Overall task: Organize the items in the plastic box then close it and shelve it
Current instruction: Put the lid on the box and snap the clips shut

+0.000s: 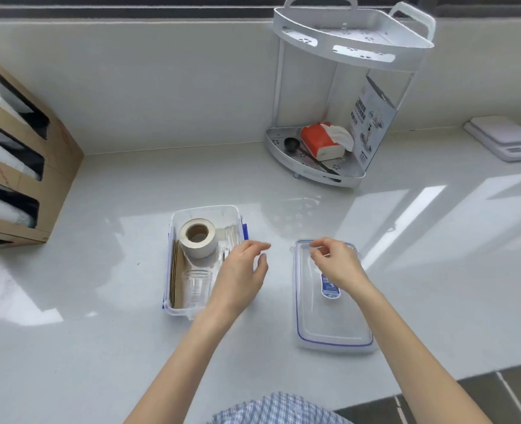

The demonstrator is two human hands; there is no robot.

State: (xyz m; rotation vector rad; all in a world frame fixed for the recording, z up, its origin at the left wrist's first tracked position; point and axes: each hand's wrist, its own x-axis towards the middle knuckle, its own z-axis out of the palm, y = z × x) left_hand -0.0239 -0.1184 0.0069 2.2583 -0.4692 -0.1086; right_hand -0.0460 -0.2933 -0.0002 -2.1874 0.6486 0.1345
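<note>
A clear plastic box with blue side clips stands open on the white counter. Inside it are a roll of beige tape, a clear plastic cup lying on its side, brown cardboard pieces along the left wall and some thin clear items at the right. My left hand hovers over the box's right edge, fingers apart, holding nothing. The clear lid with a blue seal lies flat to the right. Over the lid's far end, my right hand has curled fingers and holds nothing that I can see.
A white two-tier corner shelf stands at the back; its lower tier holds a red tissue pack, a black scoop and a printed card. A cardboard organizer sits at the left. A white kitchen scale is at the far right.
</note>
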